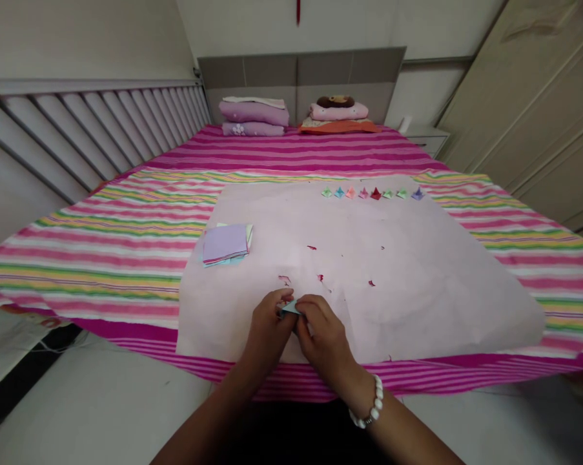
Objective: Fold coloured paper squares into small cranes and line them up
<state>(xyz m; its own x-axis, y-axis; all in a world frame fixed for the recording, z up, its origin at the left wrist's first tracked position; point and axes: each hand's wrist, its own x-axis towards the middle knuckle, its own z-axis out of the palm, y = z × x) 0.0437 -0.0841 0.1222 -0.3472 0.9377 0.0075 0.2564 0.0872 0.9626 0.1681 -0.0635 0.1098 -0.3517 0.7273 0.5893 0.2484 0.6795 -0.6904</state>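
Note:
A small piece of folded light-blue paper [290, 308] is pinched between both my hands, just above the near part of a large pale sheet [417, 290]. My left hand [270, 323] closes on its left side, and my right hand [323, 329] grips its right edge with thumb and fingers. Parts of the paper are hidden behind the fingers. To the left on the sheet lies a stack of coloured paper squares [226, 243], lilac on top. Along the far right edge stands a row of several small folded paper figures, among them a dark red figure [376, 193] and a purple figure [418, 194].
Several reddish marks or scraps [284, 279] dot the pale sheet. Beneath it, a striped cloth [102, 226] covers the bed. Folded bedding [254, 113] and a pillow pile [339, 116] rest by the headboard [301, 71]. A metal railing [112, 129] runs along the left.

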